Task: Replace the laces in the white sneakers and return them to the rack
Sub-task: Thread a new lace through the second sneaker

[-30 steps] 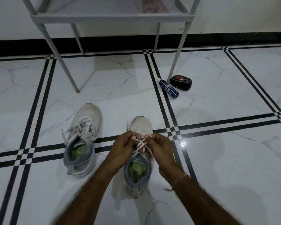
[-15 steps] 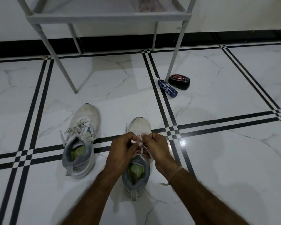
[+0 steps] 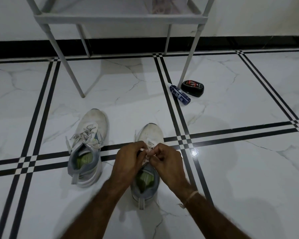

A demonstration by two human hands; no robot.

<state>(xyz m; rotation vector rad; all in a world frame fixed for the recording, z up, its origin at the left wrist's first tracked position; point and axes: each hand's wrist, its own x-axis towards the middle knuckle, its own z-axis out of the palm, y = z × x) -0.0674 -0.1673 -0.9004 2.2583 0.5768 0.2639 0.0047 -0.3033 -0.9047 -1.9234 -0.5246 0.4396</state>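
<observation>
White sneaker (image 3: 152, 137) with lace (image 3: 145, 159), smudged toe (image 3: 152, 131), grey collar (image 3: 156, 186), green insole (image 3: 144, 178)

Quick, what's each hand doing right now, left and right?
Left hand: closed, pinching the lace of the nearer sneaker.
Right hand: closed, pinching the same lace.

The left hand (image 3: 128, 161) and right hand (image 3: 167, 163) cover the middle of the nearer sneaker (image 3: 152, 133), hiding its eyelets and most of the lace (image 3: 148, 152) that both hands pinch; which strand each finger holds cannot be told. Both forearms are motion-blurred and cut off by the bottom edge. The rack (image 3: 117, 18), at the floor's wall edge, is cropped above its lowest shelf, where a pinkish shape (image 3: 162, 6) shows too dimly to identify. Print on the blue tube (image 3: 179, 95) and black tin (image 3: 192, 87) is too small to read.
</observation>
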